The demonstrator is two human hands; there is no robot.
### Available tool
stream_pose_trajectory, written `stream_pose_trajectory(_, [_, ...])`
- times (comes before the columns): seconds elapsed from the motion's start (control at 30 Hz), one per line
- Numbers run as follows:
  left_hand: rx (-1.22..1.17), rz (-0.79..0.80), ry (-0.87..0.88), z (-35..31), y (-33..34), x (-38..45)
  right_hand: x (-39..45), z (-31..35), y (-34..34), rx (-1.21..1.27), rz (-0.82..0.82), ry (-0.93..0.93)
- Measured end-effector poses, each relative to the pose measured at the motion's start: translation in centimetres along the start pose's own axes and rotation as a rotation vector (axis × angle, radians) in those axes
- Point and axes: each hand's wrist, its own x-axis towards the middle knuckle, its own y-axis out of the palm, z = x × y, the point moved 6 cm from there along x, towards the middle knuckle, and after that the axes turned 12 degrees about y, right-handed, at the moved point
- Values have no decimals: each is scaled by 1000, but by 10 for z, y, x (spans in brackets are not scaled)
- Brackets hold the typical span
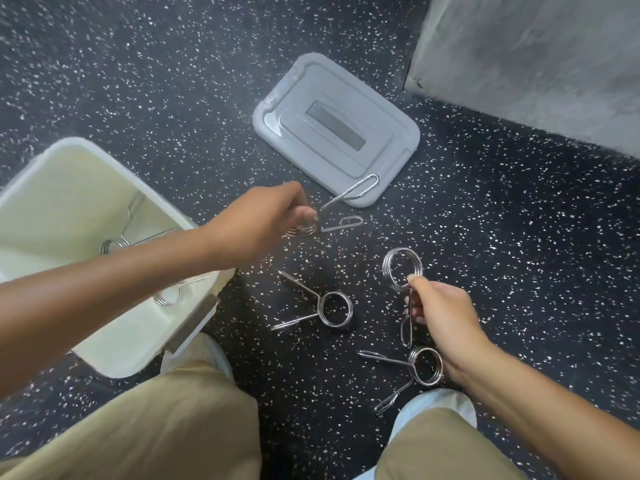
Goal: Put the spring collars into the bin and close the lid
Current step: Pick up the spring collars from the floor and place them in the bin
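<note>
1. Nearest the camera: two knees in tan trousers (166, 431), with pale shoes (440, 407) on the black rubber floor flecked with white (519, 271)
2. Chrome coiled-wire spring collar nearest the right knee (424, 367) lies flat on the floor, handles pointing left and down-left, just beside the right wrist
3. Right hand (440, 313) is clenched on the handles of a second chrome spring collar (403, 268); the ring stands above the fingers, one handle loop hangs below the hand. Lifted off the floor, as far as can be told
4. Third chrome spring collar (336, 309) lies flat on the floor between the two arms, handles pointing left, untouched
5. White rectangular plastic bin (69, 188) stands open at left, under the left forearm. At least two spring collars inside (169, 296); a further coil shows past the forearm (110, 244)
6. Left hand (266, 216) is clenched over the coil of a fourth chrome spring collar (304, 230); handles stick out to the right, one tip overlapping the lid's near corner. Contact with floor or lid: cannot tell
7. Grey rectangular plastic lid with recessed handle (388, 133) lies flat on the floor, apart from the bin
8. Farthest, top right: grey concrete wall (536, 64)
</note>
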Motion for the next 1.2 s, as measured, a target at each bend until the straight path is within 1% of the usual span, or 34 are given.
stream_pose_trajectory(0.1, [-138,-74,-19,0,-21,-16,-3,8,7,-41,-5,-42])
stream_pose_trajectory(0.27, [-559,-179,-67,14,-45,-48,-5,18,26,-46,33,-63])
stream_pose_trajectory(0.4, [-733,-264,-79,32,-62,-80,-14,31,45,-65,62,-86])
stream_pose_trajectory(0.5, [-718,-290,-76,46,-69,-105,-17,41,53,-106,67,-106])
stream_pose_trajectory(0.7, [-570,-437,-159,83,-80,-160,-27,59,75,-59,128,-120])
stream_pose_trajectory(0.8, [-479,-437,-231,100,-77,-183,-30,63,80,-62,135,-137])
stream_pose_trajectory(1.03, [-279,-413,-462,123,-63,-225,-39,70,91,-91,178,-147])
stream_pose_trajectory(1.13, [-308,-416,-530,131,-60,-239,-43,77,94,-114,188,-162])
stream_pose_trajectory(1.2, [-318,-390,-548,135,-54,-232,-46,81,97,-131,191,-175])
